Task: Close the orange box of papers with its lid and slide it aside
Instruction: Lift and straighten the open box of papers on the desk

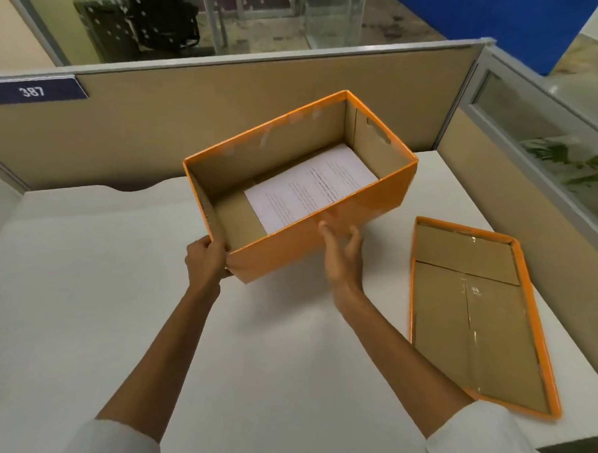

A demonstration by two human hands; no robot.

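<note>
An open orange box [368,202] sits mid-desk, turned at an angle, with white printed papers [306,188] lying flat on its brown floor. My left hand [205,259] grips the box's near left corner, thumb over the rim. In front of the box's long near wall is my right hand [341,252], fingers spread and slightly blurred; whether it touches the wall I cannot tell. The orange lid [473,318] lies upside down on the desk to the right, brown inside facing up, apart from both hands.
The white desk [88,287] is bounded by beige partition walls at the back [183,121] and right [537,222]. A blue sign reading 387 [31,90] hangs on the back partition. The lid's near corner lies close to the desk's front right edge.
</note>
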